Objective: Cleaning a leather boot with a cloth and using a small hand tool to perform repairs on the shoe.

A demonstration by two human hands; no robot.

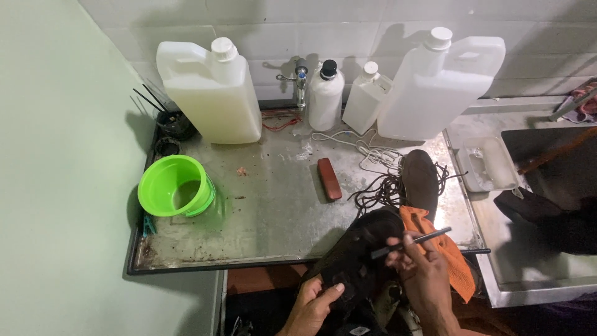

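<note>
Two hands work on a dark shoe [357,258] held at six o'clock, just off the metal table's [273,211] front edge. Left hand [314,305] is closed around the shoe's lower side, thumb pressed on it. Right hand [420,270] pinches a thin dark stick [410,242] between curled fingers, over an orange cloth [444,249]. At nine o'clock sits a green bucket [175,185].

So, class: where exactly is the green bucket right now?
In the head view, the green bucket stands at the left edge of the metal tray, in front of the large white jug.
</note>
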